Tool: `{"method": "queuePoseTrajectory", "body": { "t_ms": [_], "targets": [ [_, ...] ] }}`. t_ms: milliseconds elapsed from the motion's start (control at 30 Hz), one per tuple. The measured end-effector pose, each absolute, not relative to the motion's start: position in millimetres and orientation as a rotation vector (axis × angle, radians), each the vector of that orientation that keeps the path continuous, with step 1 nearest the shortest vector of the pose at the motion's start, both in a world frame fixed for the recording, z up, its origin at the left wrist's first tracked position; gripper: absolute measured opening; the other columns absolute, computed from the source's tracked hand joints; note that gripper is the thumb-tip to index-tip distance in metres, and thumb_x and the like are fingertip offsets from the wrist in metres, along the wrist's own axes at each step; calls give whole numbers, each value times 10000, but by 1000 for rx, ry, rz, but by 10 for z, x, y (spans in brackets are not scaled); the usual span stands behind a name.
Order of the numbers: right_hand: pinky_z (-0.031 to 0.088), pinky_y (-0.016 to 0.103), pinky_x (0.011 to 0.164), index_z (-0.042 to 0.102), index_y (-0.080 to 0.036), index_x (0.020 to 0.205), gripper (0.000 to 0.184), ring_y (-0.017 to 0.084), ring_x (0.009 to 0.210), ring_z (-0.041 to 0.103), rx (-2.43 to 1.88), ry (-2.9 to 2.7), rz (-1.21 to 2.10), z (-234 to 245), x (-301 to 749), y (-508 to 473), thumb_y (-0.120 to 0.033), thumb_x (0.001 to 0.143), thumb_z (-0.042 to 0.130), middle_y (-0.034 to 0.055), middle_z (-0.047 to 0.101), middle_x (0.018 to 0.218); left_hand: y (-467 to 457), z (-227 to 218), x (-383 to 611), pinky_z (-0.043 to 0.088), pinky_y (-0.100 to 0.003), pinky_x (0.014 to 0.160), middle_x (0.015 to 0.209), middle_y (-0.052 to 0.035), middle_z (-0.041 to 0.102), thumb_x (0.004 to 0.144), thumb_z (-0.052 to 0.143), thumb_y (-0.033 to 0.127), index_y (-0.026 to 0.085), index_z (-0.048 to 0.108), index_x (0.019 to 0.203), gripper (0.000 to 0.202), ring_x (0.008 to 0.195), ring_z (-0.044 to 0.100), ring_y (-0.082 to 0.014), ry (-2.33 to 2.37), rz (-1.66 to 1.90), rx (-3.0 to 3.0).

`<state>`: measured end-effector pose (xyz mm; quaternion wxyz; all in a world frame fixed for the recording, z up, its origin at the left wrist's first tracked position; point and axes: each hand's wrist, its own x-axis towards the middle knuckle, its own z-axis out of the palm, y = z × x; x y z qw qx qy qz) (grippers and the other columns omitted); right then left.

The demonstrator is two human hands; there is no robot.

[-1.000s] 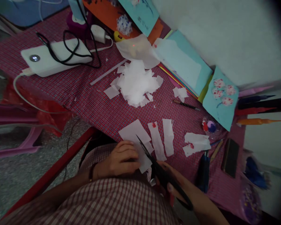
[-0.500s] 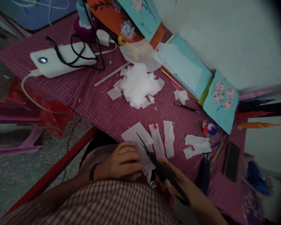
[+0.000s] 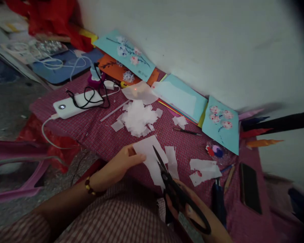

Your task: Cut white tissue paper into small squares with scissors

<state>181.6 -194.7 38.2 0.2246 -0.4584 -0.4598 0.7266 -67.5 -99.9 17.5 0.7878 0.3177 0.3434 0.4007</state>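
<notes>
My left hand (image 3: 120,163) pinches the left edge of a white sheet of thin paper (image 3: 148,165) between thumb and fingers. In my right hand (image 3: 192,197) is a pair of black-handled scissors (image 3: 171,184). Their blades are slightly apart and point away from me over the paper; whether they touch it I cannot tell. Right beside the sheet lies a white paper strip (image 3: 171,160). Farther right is a red-stained piece of paper (image 3: 205,169). Beyond my hands sits a heap of small white paper pieces (image 3: 139,118).
Along the wall lean blue cards with painted blossoms (image 3: 219,125). A white power bank (image 3: 78,103) with a black cable lies at the left. On the right are a phone (image 3: 250,187), a blue-handled tool (image 3: 219,202) and a thin brush (image 3: 187,131).
My view has tilted up, showing more wall. My left hand has moved from lying over the paper to pinching its left edge. The scissors remain in my right hand.
</notes>
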Motion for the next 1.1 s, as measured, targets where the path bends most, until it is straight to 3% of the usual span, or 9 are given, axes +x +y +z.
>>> {"method": "queuePoseTrajectory", "body": {
  "t_ms": [133, 300, 500, 667, 933, 1100],
  "targets": [
    [445, 310, 640, 539, -228, 1259, 716, 165, 694, 515, -1178, -1240, 2029, 375, 1836, -1958, -739, 758, 571, 38, 570, 875, -952, 298, -519, 538, -281, 691, 832, -55, 740, 707, 759, 323, 129, 714, 899, 276, 722, 663, -171, 842, 810, 684],
    [467, 317, 725, 450, -264, 1376, 739, 178, 795, 537, -1147, -1227, 2011, 417, 1826, -1965, -687, 786, 591, 47, 561, 949, -935, 290, -365, 424, -179, 468, 608, 6, 652, 695, 763, 354, 125, 690, 793, 259, 483, 532, -84, 939, 854, 645],
    [455, 284, 641, 482, -273, 1355, 697, 173, 737, 514, -1298, -1228, 1905, 402, 1767, -1963, -654, 787, 617, 44, 567, 903, -949, 299, -268, 510, -231, 549, 700, -36, 711, 702, 755, 372, 122, 716, 876, 307, 581, 624, -140, 942, 858, 593],
    [378, 247, 572, 526, -256, 1297, 656, 125, 634, 441, -1246, -1095, 1912, 341, 1740, -1992, -638, 777, 642, -6, 521, 803, -963, 278, -254, 506, -228, 550, 713, -25, 711, 762, 701, 351, 135, 723, 909, 262, 570, 608, -127, 941, 813, 643],
    [410, 248, 609, 566, -253, 1249, 664, 138, 684, 494, -1315, -906, 1905, 403, 1712, -2006, -602, 709, 733, 6, 546, 821, -904, 255, -267, 477, -225, 562, 698, -13, 687, 698, 722, 321, 130, 714, 819, 226, 590, 580, -128, 953, 829, 680],
    [367, 233, 533, 555, -254, 1247, 695, 122, 610, 439, -1326, -908, 1928, 420, 1701, -2008, -639, 692, 720, -2, 536, 792, -826, 277, -297, 466, -234, 580, 659, 7, 647, 710, 692, 354, 146, 697, 773, 217, 576, 556, -125, 969, 871, 763]
  ]
}}
